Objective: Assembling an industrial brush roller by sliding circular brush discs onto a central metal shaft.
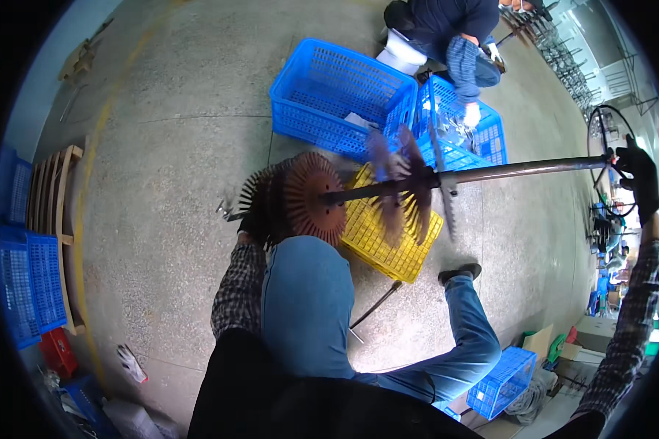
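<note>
A long metal shaft (527, 170) spans the view, carrying rusty toothed discs (316, 197) at its left end. More toothed discs (417, 186), smeared by motion, sit around its middle. My right hand (641, 179), in a dark glove and raised at the far right, is closed round the shaft's end, beside a thin black hoop (594, 146). My left hand (249, 225) is at the left discs, just beyond my knee; its fingers are mostly hidden behind them. A yellow crate (395, 252) lies upside down beneath the shaft.
A large blue crate (289, 117) stands ahead, next to a smaller blue crate (496, 146) of metal parts where a co-worker (458, 36) reaches in. A T-shaped tool (373, 306) lies by the yellow crate. Wooden pallet (66, 197) and stacked blue crates (40, 282) stand left.
</note>
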`<move>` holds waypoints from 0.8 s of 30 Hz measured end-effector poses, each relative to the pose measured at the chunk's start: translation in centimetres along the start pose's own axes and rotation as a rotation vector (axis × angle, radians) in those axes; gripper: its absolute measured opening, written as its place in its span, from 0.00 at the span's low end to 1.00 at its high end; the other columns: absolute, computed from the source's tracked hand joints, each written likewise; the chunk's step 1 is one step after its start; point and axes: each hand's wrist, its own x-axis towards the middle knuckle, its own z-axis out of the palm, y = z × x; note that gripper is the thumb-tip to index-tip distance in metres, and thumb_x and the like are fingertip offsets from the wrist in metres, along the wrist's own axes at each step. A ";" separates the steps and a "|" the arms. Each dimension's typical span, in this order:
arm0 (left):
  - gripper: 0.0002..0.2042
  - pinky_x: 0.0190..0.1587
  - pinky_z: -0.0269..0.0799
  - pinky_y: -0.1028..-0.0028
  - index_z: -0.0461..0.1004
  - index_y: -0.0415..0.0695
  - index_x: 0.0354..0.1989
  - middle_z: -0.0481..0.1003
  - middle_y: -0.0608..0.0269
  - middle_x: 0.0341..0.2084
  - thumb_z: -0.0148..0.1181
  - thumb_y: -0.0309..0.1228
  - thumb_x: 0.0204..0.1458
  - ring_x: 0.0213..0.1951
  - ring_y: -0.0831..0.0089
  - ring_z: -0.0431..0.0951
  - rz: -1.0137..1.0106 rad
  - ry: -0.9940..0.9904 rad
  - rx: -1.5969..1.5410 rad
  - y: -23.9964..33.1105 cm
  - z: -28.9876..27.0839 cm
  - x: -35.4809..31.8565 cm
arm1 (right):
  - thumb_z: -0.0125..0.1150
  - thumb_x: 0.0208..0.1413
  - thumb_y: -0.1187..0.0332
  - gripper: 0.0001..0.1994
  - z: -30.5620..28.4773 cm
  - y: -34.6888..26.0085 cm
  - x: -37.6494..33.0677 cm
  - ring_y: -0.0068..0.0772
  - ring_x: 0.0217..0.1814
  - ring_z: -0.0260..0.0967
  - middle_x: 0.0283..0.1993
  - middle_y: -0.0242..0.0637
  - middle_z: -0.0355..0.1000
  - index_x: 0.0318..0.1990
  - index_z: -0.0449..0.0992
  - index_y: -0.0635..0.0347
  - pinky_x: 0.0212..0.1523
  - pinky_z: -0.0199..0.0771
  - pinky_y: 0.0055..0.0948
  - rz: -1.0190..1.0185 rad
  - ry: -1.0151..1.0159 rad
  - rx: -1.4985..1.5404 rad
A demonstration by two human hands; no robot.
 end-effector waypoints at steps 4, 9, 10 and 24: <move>0.29 0.64 0.67 0.60 0.61 0.43 0.69 0.68 0.52 0.63 0.37 0.50 0.68 0.63 0.61 0.69 -0.035 -0.057 0.032 -3.8 1.2 0.7 | 0.56 0.63 0.51 0.20 3.8 4.1 -1.1 0.23 0.35 0.72 0.42 0.31 0.79 0.48 0.79 0.58 0.37 0.70 0.27 0.255 0.018 0.081; 0.28 0.65 0.66 0.61 0.60 0.43 0.70 0.67 0.53 0.64 0.37 0.48 0.69 0.64 0.61 0.68 -0.021 -0.180 0.068 -10.6 1.3 1.1 | 0.55 0.61 0.44 0.24 11.8 10.2 -2.5 0.26 0.38 0.76 0.40 0.32 0.79 0.46 0.80 0.56 0.30 0.72 0.29 0.496 0.054 0.216; 0.27 0.65 0.65 0.61 0.60 0.43 0.70 0.67 0.53 0.64 0.37 0.47 0.69 0.64 0.61 0.68 -0.032 -0.201 0.091 -12.4 0.6 -0.7 | 0.56 0.61 0.43 0.24 14.2 12.0 -3.1 0.27 0.38 0.76 0.38 0.32 0.78 0.45 0.80 0.57 0.31 0.72 0.29 0.509 0.019 0.226; 0.24 0.68 0.62 0.64 0.59 0.43 0.70 0.65 0.56 0.66 0.37 0.41 0.70 0.64 0.62 0.67 -0.002 -0.382 0.188 -25.9 6.1 14.8 | 0.58 0.62 0.48 0.22 21.2 17.1 -7.5 0.27 0.34 0.76 0.36 0.35 0.80 0.38 0.80 0.61 0.28 0.72 0.26 0.685 0.056 0.374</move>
